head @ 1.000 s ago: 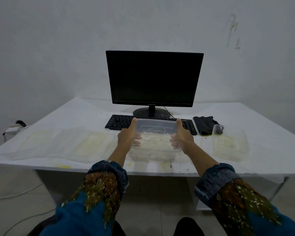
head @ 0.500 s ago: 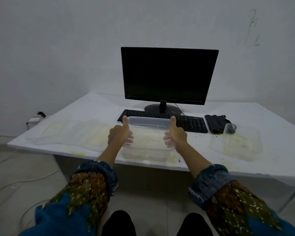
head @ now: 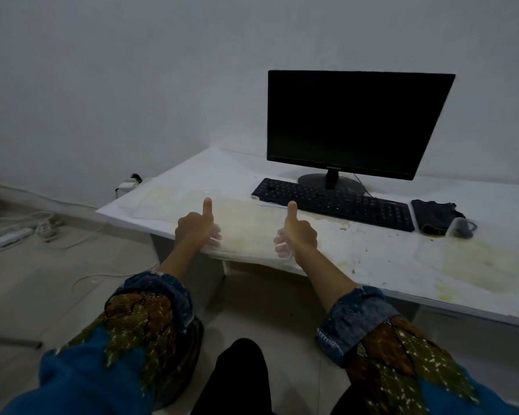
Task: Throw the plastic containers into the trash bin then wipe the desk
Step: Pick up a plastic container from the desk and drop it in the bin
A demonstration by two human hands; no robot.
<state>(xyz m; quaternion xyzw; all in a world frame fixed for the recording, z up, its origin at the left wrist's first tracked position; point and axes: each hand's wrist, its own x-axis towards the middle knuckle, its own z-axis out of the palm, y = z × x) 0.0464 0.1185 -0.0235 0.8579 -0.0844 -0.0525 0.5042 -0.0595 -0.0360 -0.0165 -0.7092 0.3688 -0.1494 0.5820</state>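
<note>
desk [head: 372, 253]: stained, not yet wiped | tub [head: 247, 232]: clear, held above desk's near edge | left hand [head: 196, 228] + right hand [head: 300, 235]: each clamped on one tub side, thumbs up | advice: carry level, residue may spill; find bin before walking | hidden: bin out of view; tub outline faint; other tubs [head: 474, 262] barely readable

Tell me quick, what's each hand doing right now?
The left hand grips the left end of the clear plastic container, thumb up.
The right hand grips its right end, thumb up.
</note>
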